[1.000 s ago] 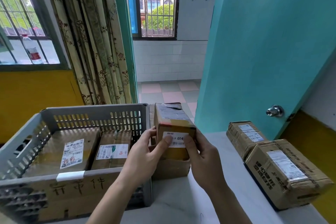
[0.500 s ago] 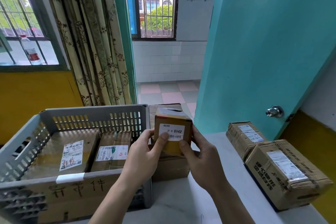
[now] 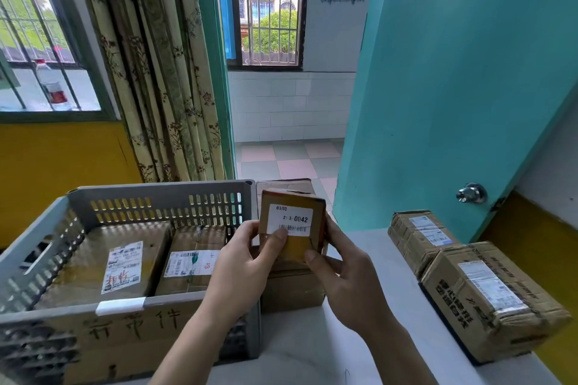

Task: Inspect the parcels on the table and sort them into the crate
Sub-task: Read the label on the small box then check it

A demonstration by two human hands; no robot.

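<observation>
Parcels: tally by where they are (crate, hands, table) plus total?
In the crate: 2, the large parcel and the smaller one.
Held in both hands, left hand and right hand: 1, the small labelled box.
On the table: 3, two at right and one under the held box.
Total: 6

Small brown parcel (image 3: 292, 225), white label facing the camera, held upright; grey crate (image 3: 156, 197) at 9 o'clock holds two parcels.
</observation>
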